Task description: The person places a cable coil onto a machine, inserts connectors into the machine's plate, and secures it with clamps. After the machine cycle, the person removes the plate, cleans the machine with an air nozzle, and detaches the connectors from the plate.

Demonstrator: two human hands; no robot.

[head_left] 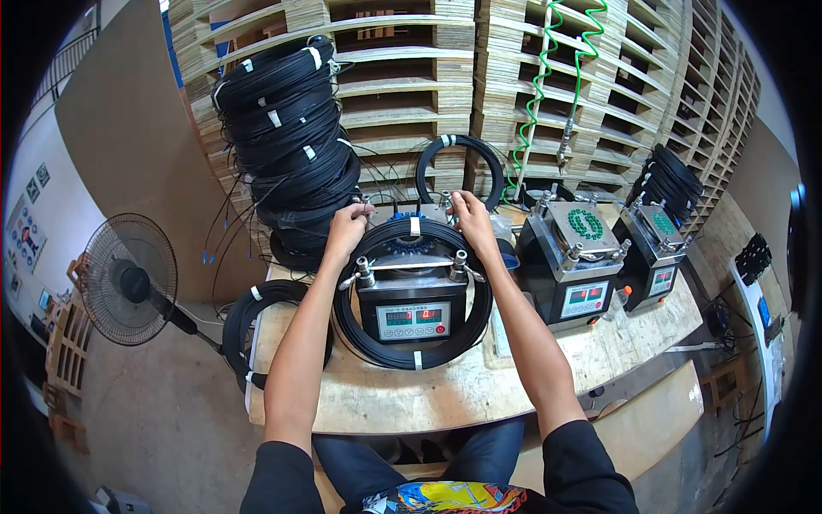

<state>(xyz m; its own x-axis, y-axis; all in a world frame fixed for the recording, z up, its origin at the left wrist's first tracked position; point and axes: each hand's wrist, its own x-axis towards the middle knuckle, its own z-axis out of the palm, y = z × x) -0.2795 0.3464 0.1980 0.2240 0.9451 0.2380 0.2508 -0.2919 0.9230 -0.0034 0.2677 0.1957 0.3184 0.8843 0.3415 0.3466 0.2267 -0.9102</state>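
A machine with a digital display (413, 320) stands in front of me, its red and green digits lit. Around it hangs a coil of black cable (417, 357), bound with white tape at top and bottom. My left hand (348, 230) closes on the rear left clamp knob, which its fingers mostly hide. At the opposite rear corner, my right hand (471, 219) has its fingers curled at a metal clamp knob (446, 199). Blue connectors (408, 216) show between the hands at the back of the top plate. Two front knobs stand upright, untouched.
A tall stack of black cable coils (287, 146) rises behind left. More coils lie at the left table edge (257, 403). Two similar machines (565, 257) (655, 248) stand to the right. A fan (133, 278) is at far left; wooden pallets (402, 103) and green air hoses (538, 94) are behind.
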